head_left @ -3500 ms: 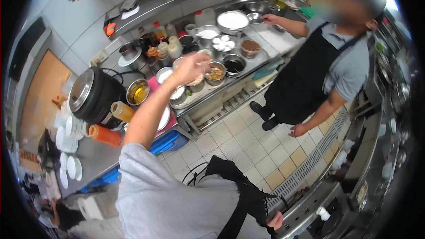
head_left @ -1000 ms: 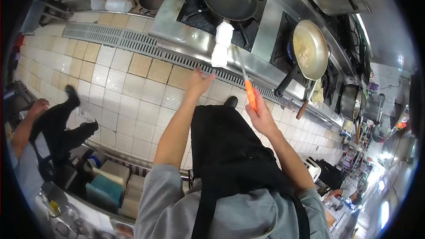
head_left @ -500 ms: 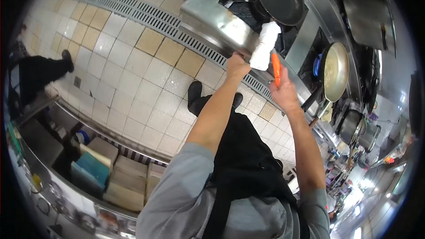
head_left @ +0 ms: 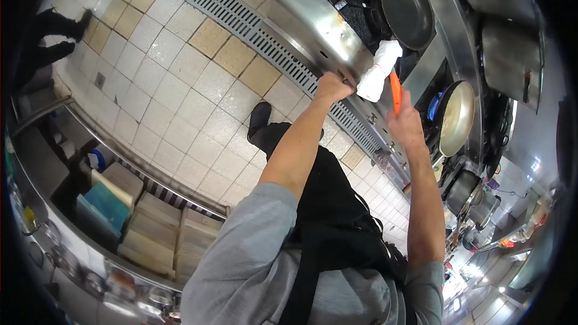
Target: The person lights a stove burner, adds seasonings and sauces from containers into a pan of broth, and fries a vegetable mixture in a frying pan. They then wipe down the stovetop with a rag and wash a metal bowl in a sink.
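- Stove range point(head_left: 313, 18), the steel unit at the top of the view, is touched at its front edge by the left hand, and 2 pans are carried on its burners.
- Tiled floor point(head_left: 180, 114) is seen below the range, crossed by a long metal drain grate point(head_left: 253, 18) that runs just beside the range's front.
- Dark frying pan point(head_left: 407, 9) is set on the nearer burner; its handle, wrapped in a white cloth point(head_left: 379, 71), is pointed out over the front edge.
- Lighter pan point(head_left: 456, 117) is seen on the next burner, further to the right, with pale contents inside.
- Stacked boards and tubs point(head_left: 144, 222) are stored on a low shelf at the lower left, well apart from the range.
- Left hand point(head_left: 333, 87) is curled shut on the front lip of the range, just beside the cloth-wrapped handle; what is pinched beneath the fingers cannot be told.
- Right hand point(head_left: 406, 125) is closed around an orange-handled tool point(head_left: 395, 90), held upright, its tip close to the white cloth.
- Another person's dark legs and shoes point(head_left: 54, 36) are visible at the far upper left.
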A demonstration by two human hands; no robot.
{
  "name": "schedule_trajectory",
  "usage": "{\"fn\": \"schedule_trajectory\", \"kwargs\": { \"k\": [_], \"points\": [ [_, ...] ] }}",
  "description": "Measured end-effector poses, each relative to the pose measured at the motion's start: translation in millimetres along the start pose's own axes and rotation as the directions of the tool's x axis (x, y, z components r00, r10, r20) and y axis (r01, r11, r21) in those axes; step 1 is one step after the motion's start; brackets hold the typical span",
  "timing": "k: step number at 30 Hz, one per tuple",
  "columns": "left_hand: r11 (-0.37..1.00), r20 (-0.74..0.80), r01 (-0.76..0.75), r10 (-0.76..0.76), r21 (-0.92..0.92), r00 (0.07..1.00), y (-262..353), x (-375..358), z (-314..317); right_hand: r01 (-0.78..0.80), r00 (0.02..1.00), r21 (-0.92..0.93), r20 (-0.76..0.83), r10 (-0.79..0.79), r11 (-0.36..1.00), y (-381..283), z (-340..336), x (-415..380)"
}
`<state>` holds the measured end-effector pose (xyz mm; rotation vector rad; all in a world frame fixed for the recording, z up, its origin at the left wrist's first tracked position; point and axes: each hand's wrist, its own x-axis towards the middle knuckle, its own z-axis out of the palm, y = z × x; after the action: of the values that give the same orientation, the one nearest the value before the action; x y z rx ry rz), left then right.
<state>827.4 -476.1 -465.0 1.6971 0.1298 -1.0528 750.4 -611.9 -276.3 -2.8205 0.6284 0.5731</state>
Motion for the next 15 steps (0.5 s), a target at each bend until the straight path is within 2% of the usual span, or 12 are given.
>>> {"fn": "schedule_trajectory", "kwargs": {
  "k": [7,15],
  "points": [
    [1.0,0.009,0.007,-0.007,-0.002,1.0,-1.2,-0.4,-1.6,0.016,1.0,0.012,0.011,-0.017,1.0,2.4,3.5,16.3],
    [1.0,0.007,-0.02,0.02,-0.004,1.0,-5.4,3.1,1.1,-0.044,0.999,0.049,0.029,0.043,0.998,-2.3,5.6,16.7]
  ]
}}
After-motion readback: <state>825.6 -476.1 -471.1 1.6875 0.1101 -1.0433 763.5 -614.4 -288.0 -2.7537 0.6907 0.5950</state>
